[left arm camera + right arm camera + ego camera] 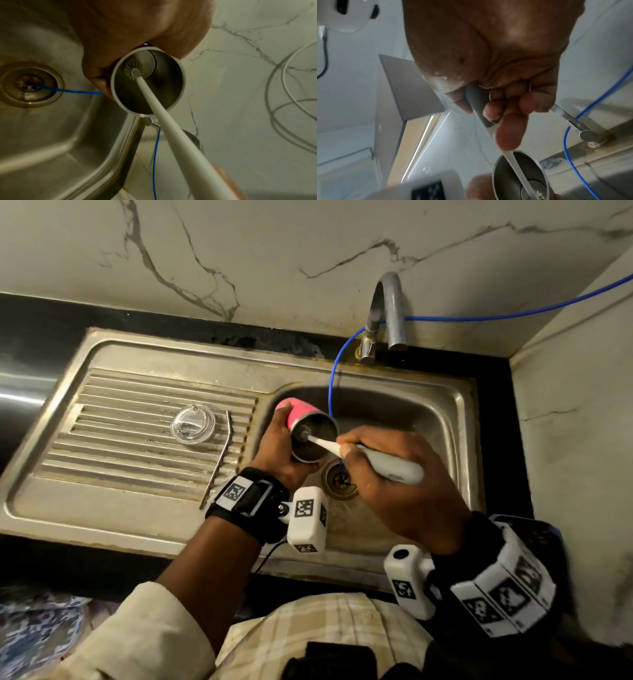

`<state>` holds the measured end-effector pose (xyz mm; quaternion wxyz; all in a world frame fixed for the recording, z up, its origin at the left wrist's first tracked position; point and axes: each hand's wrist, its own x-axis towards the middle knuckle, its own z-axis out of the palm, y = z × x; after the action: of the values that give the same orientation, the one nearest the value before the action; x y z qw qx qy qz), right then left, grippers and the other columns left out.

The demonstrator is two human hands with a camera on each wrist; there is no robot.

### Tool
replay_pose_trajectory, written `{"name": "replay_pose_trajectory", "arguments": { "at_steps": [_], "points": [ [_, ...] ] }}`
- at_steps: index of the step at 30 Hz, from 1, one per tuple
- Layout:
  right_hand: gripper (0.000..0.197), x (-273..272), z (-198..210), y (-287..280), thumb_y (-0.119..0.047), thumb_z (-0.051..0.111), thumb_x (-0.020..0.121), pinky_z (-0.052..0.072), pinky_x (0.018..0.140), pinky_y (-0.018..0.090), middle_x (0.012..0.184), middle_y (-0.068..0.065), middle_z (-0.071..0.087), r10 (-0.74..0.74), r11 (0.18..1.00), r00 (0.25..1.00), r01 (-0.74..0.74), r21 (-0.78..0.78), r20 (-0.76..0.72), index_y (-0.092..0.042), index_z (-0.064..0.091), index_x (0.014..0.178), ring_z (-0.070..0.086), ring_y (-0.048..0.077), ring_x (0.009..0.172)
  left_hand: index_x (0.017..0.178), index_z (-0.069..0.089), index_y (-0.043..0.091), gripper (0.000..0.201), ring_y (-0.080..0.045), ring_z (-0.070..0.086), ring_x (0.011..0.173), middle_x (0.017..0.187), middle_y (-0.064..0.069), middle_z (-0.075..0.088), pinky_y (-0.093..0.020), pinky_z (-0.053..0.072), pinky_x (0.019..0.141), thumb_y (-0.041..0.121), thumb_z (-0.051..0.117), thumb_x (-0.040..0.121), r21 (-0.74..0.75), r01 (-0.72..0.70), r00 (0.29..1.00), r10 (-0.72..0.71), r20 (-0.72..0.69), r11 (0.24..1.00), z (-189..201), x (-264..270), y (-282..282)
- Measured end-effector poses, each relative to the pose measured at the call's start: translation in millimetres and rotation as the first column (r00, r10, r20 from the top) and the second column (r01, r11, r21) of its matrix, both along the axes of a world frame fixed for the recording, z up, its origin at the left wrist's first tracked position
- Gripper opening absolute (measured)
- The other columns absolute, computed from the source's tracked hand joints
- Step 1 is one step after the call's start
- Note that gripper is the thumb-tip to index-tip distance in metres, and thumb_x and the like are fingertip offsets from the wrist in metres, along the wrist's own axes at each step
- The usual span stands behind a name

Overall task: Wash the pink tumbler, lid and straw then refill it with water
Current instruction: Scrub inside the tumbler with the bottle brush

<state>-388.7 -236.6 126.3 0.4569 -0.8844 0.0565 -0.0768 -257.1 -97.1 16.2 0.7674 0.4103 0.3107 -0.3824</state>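
Holding the pink tumbler [301, 419] tilted over the sink basin [404, 405], the left hand [277, 446] wraps its fingers round the body. Right hand [394, 474] grips a white bottle brush [387, 465]; bristle head sits against the tumbler's inner base. Clear lid [193, 424] and metal straw [221, 453] lie side by side on the drainboard [113, 460], apart.

Dim warm indoor light, head view sharp mid-frame with wide-angle bending at the edges, glare streak on the steel at far left, sink basin [394, 412] shadowed, left wrist view murky and greenish, right wrist view motion-blurred, paler.
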Motion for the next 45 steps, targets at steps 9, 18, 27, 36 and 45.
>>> {"name": "replay_pose_trajectory", "arguments": {
  "at_steps": [9,18,27,36,45],
  "points": [
    [0.021,-39,52,-17,-0.033,0.061,0.097,0.055,0.060,0.027,0.073,-0.015,0.072,0.085,0.993,0.993,-0.077,0.088,-0.080,-0.026,0.080,0.100,0.072,0.011,0.066,0.119,0.069,0.012,0.063,-0.026,0.064,0.090,0.094,-0.012,0.072,-0.034,0.054,0.077,0.067,0.059,0.089,-0.092,-0.114,0.993,0.111,-0.034,0.989,10,8,21],
    [0.030,-2,3,5,-0.046,0.057,0.098,0.058,0.077,0.040,0.085,-0.013,0.074,0.004,1.000,1.000,-0.004,0.002,-0.021,-0.026,0.077,0.106,0.072,0.009,0.082,0.110,0.069,-0.002,0.067,-0.032,0.072,0.085,0.094,-0.019,0.073,-0.041,0.059,0.084,0.062,0.056,0.095,-0.218,-0.010,1.000,0.004,-0.028,0.976,22,-1,4],
    [0.015,-44,66,-12,-0.035,0.062,0.099,0.055,0.053,0.030,0.077,-0.017,0.072,0.119,0.993,0.993,-0.119,0.019,0.007,-0.035,0.073,0.109,0.071,0.008,0.062,0.145,0.059,0.009,0.080,-0.030,0.064,0.114,0.124,-0.015,0.065,-0.044,0.055,0.094,0.058,0.070,0.082,-0.128,-0.125,0.992,0.120,-0.047,0.984,24,3,15],
    [0.030,-13,14,-2,-0.041,0.058,0.100,0.058,0.070,0.043,0.087,-0.005,0.077,0.091,0.995,0.994,-0.089,-0.039,0.059,-0.020,0.077,0.110,0.075,0.015,0.079,0.103,0.071,-0.005,0.071,-0.035,0.075,0.071,0.092,-0.022,0.073,-0.044,0.063,0.076,0.062,0.053,0.093,-0.220,-0.067,0.998,0.061,-0.031,0.973,32,-5,0],
    [0.033,-44,50,-26,-0.054,0.052,0.099,0.052,0.055,0.026,0.070,-0.018,0.067,0.260,0.957,0.964,-0.266,-0.120,-0.059,-0.037,0.072,0.118,0.067,0.007,0.058,0.124,0.066,0.002,0.069,-0.037,0.064,0.100,0.106,-0.023,0.073,-0.046,0.051,0.089,0.060,0.043,0.092,-0.054,-0.161,0.982,0.155,-0.108,0.985,27,3,10]
  ]
}}
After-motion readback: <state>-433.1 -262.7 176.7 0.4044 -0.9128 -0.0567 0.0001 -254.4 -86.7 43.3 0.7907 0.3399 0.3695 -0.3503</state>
